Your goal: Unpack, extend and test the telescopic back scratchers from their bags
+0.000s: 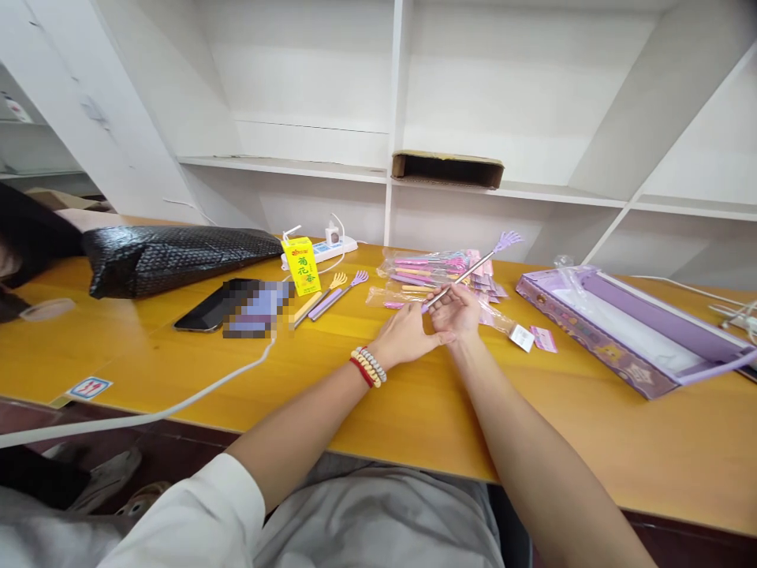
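A back scratcher (476, 264) with a purple claw head and a metal shaft slants up to the right above the table. My left hand (405, 335), with bead bracelets on the wrist, is closed at its lower purple end. Around the shaft just above, the fingers of my right hand (458, 314) are curled. Behind my hands lies a pile of bagged back scratchers (429, 268) in pink, yellow and purple. To the left, a yellow back scratcher (322, 298) and a purple back scratcher (343, 294) lie unwrapped side by side.
At the right stands an open purple box (597, 331). Cards and labels (532, 338) lie beside it. Leftward are a yellow drink carton (303, 267), phones (204, 306), a black bubble-wrap parcel (183, 256) and a power strip (334, 248). A white cable (195, 402) crosses the table's front edge.
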`<move>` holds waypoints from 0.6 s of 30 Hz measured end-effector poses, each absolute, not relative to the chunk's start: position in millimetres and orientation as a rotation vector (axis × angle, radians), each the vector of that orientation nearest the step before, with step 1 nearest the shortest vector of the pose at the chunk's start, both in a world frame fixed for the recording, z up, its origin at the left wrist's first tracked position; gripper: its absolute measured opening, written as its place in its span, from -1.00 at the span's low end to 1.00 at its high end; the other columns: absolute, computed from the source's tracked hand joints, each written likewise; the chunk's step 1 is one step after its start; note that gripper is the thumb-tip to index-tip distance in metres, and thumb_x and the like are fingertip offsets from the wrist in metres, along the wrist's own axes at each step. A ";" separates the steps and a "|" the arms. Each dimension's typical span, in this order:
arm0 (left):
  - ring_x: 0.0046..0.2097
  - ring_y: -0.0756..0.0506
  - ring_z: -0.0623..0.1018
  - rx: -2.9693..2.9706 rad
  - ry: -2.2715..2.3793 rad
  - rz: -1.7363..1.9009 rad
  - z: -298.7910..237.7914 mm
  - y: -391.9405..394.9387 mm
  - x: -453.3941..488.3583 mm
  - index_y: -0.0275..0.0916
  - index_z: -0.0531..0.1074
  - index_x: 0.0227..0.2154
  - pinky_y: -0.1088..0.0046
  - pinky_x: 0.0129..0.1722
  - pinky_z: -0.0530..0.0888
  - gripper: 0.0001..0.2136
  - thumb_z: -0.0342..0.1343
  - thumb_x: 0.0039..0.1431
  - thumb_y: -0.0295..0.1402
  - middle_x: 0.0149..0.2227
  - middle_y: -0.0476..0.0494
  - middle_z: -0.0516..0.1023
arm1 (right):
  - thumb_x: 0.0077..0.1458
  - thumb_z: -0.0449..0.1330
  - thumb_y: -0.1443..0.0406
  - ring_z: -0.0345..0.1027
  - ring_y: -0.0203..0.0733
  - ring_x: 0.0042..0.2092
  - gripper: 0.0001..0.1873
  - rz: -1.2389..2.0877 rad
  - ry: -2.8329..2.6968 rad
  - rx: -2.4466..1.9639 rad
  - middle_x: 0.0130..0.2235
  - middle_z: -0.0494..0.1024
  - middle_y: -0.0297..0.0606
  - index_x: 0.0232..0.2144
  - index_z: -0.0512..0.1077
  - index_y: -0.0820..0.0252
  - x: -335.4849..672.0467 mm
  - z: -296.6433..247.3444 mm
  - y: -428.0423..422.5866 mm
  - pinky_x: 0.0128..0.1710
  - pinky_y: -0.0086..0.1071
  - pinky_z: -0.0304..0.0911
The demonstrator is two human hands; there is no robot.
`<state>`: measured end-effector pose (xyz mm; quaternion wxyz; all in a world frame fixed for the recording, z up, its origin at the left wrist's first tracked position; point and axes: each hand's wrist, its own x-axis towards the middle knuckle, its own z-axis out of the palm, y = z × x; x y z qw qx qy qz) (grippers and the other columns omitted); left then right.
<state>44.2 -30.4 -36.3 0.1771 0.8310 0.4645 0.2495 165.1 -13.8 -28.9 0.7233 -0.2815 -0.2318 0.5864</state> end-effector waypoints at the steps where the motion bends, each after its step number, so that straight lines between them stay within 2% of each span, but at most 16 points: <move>1: 0.02 -0.29 0.38 2.348 1.310 0.698 -36.7 -28.9 43.7 -0.28 0.19 0.00 0.28 -0.11 0.35 -0.22 -0.01 -0.17 0.23 0.02 -0.37 0.34 | -0.18 0.16 0.28 0.32 -0.34 -0.49 -0.86 1.340 -0.524 -0.574 -0.56 0.36 -0.39 -0.57 0.24 0.20 163.7 -29.8 -14.1 -0.43 -0.43 0.32; 3: 0.03 -0.30 0.37 2.341 1.324 0.655 -37.1 -27.3 43.0 -0.29 0.18 0.02 0.27 -0.11 0.35 -0.20 0.01 -0.18 0.23 0.03 -0.38 0.33 | -0.21 0.20 0.30 0.29 -0.37 -0.50 -0.81 1.399 -0.567 -0.509 -0.58 0.33 -0.42 -0.59 0.21 0.20 161.1 -31.4 -14.5 -0.43 -0.45 0.31; 5: 0.00 -0.31 0.40 2.345 1.331 0.604 -37.3 -27.5 43.1 -0.28 0.18 0.02 0.27 -0.15 0.37 -0.22 0.00 -0.16 0.21 0.02 -0.37 0.35 | -0.26 0.27 0.33 0.20 -0.42 -0.57 -0.66 1.373 -0.608 -0.524 -0.65 0.21 -0.49 -0.64 0.10 0.18 158.6 -32.4 -14.2 -0.50 -0.48 0.27; 9: -0.13 -0.27 0.48 2.388 1.313 0.564 -37.3 -29.1 46.9 -0.26 0.26 -0.06 0.31 -0.24 0.38 -0.44 -0.05 0.02 0.08 -0.14 -0.30 0.48 | -0.34 0.33 0.38 -0.13 -0.51 -0.71 -0.38 1.272 -0.545 -0.629 -0.75 -0.09 -0.62 -0.65 -0.16 0.16 154.7 -30.7 -12.3 -0.71 -0.55 0.06; 12: -0.20 -0.22 0.50 2.405 1.233 0.596 -34.2 -28.8 51.9 -0.24 0.35 -0.22 0.37 -0.29 0.36 -0.60 -0.13 0.12 -0.01 -0.24 -0.22 0.52 | -0.30 0.28 0.41 -0.24 -0.53 -0.75 -0.41 1.213 -0.454 -0.747 -0.77 -0.15 -0.65 -0.63 -0.17 0.13 154.1 -25.1 -11.3 -0.81 -0.56 -0.12; 15: -0.24 -0.15 0.50 2.396 1.080 0.646 -28.6 -28.0 54.2 -0.22 0.37 -0.35 0.43 -0.34 0.34 -0.66 -0.16 0.16 -0.08 -0.31 -0.12 0.52 | -0.31 0.18 0.49 -0.24 -0.52 -0.77 -0.52 1.162 -0.423 -0.778 -0.77 -0.11 -0.65 -0.61 -0.13 0.13 154.6 -18.4 -12.2 -0.83 -0.56 -0.16; 18: -0.33 -0.12 0.48 2.364 1.040 0.640 -23.7 -29.3 51.6 -0.22 0.37 -0.41 0.46 -0.42 0.30 -0.65 -0.17 0.16 -0.07 -0.40 -0.07 0.50 | -0.31 0.10 0.54 -0.24 -0.52 -0.79 -0.58 1.145 -0.417 -0.781 -0.77 -0.09 -0.64 -0.61 -0.11 0.13 153.7 -13.4 -15.9 -0.84 -0.56 -0.16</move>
